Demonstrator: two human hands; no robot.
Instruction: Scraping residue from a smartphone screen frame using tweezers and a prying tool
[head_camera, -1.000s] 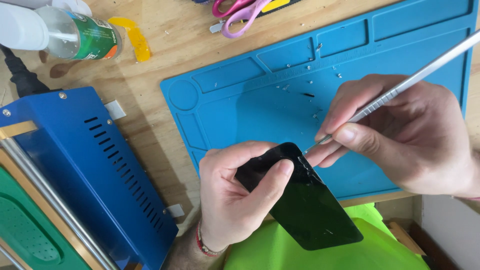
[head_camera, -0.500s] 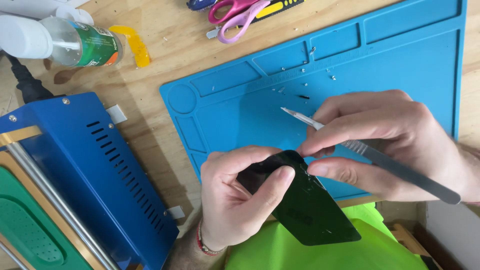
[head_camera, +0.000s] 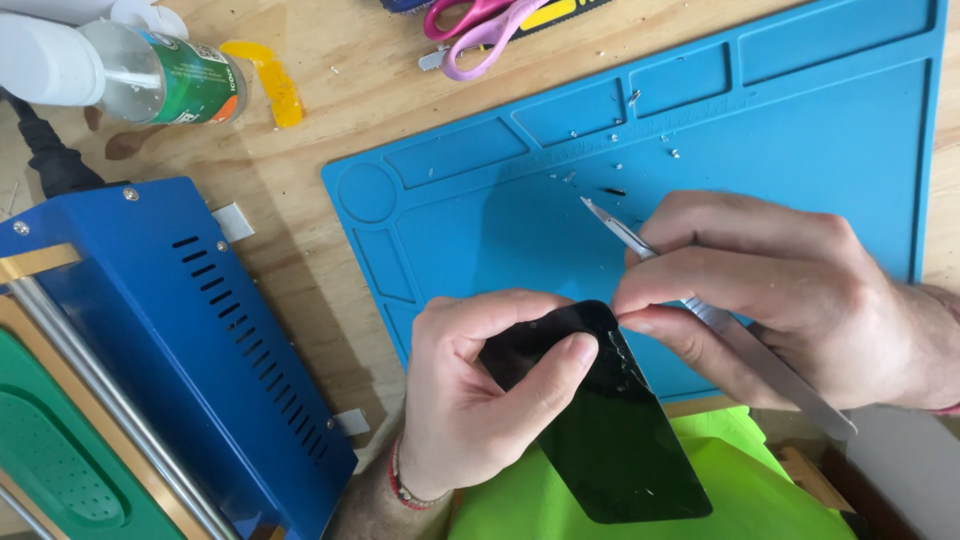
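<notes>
The wooden table (head_camera: 300, 260) carries all the things. On its right part lies a large blue work mat (head_camera: 800, 140) with shallow compartments along its top and left edges, and on the left side stands a blue metal machine (head_camera: 190, 340) with a row of vent slots. The left hand (head_camera: 470, 400) holds a black glass panel (head_camera: 610, 440) by its upper end, with the thumb pressed on the front face and the other fingers curled behind it; the panel hangs tilted over the lower edge of the mat and over a bright green cloth (head_camera: 740, 490). The glass looks cracked near the top corner. The right hand (head_camera: 800, 300) has its fingers pressed together around metal tweezers (head_camera: 640, 245), whose pointed tip rises up and to the left above the mat, and its fingertips touch the top corner of the panel. At the far edge are a clear bottle (head_camera: 160, 80) with a green label, pink scissors (head_camera: 480, 25) and a small yellow piece (head_camera: 275, 85). Some tiny bright fragments (head_camera: 620, 135) are scattered on the mat.
</notes>
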